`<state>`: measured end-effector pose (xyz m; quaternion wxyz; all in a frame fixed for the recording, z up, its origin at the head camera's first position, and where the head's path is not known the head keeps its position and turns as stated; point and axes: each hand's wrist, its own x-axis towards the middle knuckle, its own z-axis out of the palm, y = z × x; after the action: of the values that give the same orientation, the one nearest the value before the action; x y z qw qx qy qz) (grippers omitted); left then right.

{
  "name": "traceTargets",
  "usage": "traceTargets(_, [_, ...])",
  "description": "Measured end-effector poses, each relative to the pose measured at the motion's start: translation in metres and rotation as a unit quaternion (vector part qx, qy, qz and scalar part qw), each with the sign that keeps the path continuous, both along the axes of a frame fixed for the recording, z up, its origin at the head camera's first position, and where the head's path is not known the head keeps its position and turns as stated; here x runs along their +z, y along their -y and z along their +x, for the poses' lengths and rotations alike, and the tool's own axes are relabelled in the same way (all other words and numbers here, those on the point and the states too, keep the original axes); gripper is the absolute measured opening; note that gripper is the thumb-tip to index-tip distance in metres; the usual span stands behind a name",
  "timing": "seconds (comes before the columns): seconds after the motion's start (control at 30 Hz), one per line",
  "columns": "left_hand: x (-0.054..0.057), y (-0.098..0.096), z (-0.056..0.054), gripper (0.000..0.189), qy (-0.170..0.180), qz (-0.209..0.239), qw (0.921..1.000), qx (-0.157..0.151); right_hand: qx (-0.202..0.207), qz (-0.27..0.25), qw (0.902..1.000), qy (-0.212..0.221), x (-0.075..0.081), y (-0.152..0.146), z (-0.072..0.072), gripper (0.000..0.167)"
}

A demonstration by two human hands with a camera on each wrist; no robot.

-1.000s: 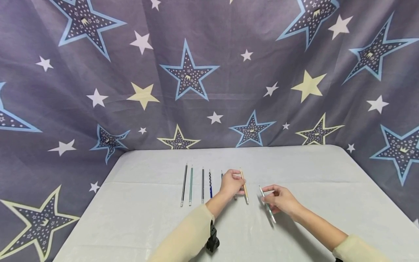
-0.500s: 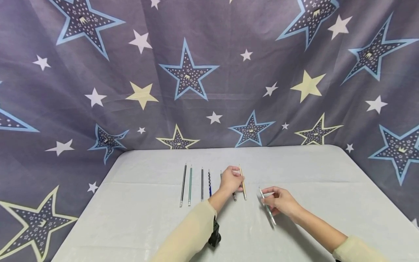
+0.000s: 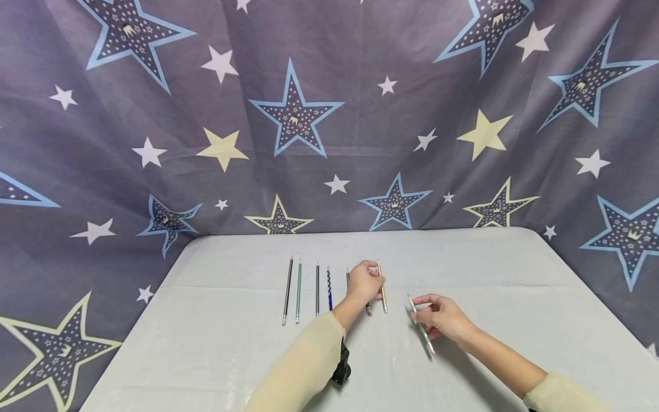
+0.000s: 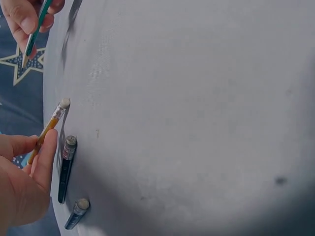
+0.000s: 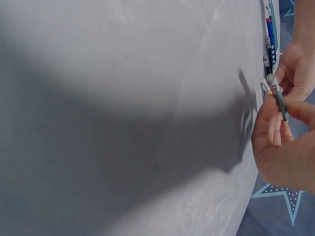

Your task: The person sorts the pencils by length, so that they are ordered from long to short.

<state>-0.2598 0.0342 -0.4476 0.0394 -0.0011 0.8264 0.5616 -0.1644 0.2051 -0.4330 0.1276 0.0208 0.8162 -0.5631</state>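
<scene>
My left hand (image 3: 364, 285) pinches a yellow pencil (image 3: 382, 293) at the right end of a row of pencils. In the left wrist view its eraser end points away from the fingers. A dark pencil (image 3: 368, 309) lies just left of it, partly hidden by the hand. Further right, my right hand (image 3: 445, 320) pinches a green pencil (image 4: 38, 27) between thumb and fingers, above the table. That pencil slants, its tip toward the back and its eraser end toward the front. In the right wrist view its eraser end (image 5: 272, 78) shows close up.
Left of the hands lie a black pencil (image 3: 288, 292), a teal pencil (image 3: 298, 293), another black pencil (image 3: 317, 290) and a blue patterned pencil (image 3: 329, 289), roughly parallel. The pale cloth-covered table (image 3: 206, 343) meets a starry curtain (image 3: 329, 143) at the back.
My left hand has moved slightly back with the yellow pencil, uncovering the dark pencil's eraser end. The right hand and its green pencil stay almost in place.
</scene>
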Motion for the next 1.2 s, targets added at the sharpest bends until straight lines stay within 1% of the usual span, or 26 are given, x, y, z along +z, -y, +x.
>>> traceTargets(0.1, [0.001,-0.002,0.000,0.039,-0.001,0.001,1.0000,0.000,-0.001,-0.002,1.0000,0.001,0.000,-0.001,0.000,0.044])
traceTargets(0.23, [0.001,-0.004,0.000,0.040,0.018,0.001,0.9998,-0.007,-0.002,-0.003,1.0000,0.003,-0.001,-0.001,0.000,0.044])
traceTargets(0.43, [-0.001,-0.006,0.000,0.042,0.031,-0.027,0.9990,-0.014,-0.001,0.001,1.0000,0.005,-0.003,-0.001,0.000,0.045])
traceTargets(0.57, [-0.001,-0.007,0.001,0.041,0.035,-0.021,0.9991,-0.016,-0.002,0.001,1.0000,0.004,-0.004,-0.002,0.000,0.046])
traceTargets(0.8, [-0.004,-0.009,0.001,0.040,0.033,-0.018,0.9992,-0.012,-0.005,0.002,1.0000,-0.001,-0.008,-0.003,0.000,0.045])
traceTargets(0.93, [-0.004,-0.010,0.002,0.039,0.031,-0.021,0.9992,-0.009,-0.009,0.002,1.0000,0.001,-0.007,-0.003,-0.001,0.044])
traceTargets(1.03, [-0.005,-0.011,0.003,0.038,0.022,-0.035,0.9991,-0.013,-0.011,0.002,0.9999,-0.001,-0.006,-0.004,-0.001,0.044])
traceTargets(1.2, [-0.010,-0.013,0.004,0.036,0.001,-0.060,0.9981,-0.015,-0.019,0.000,0.9998,0.003,-0.005,-0.005,-0.004,0.045])
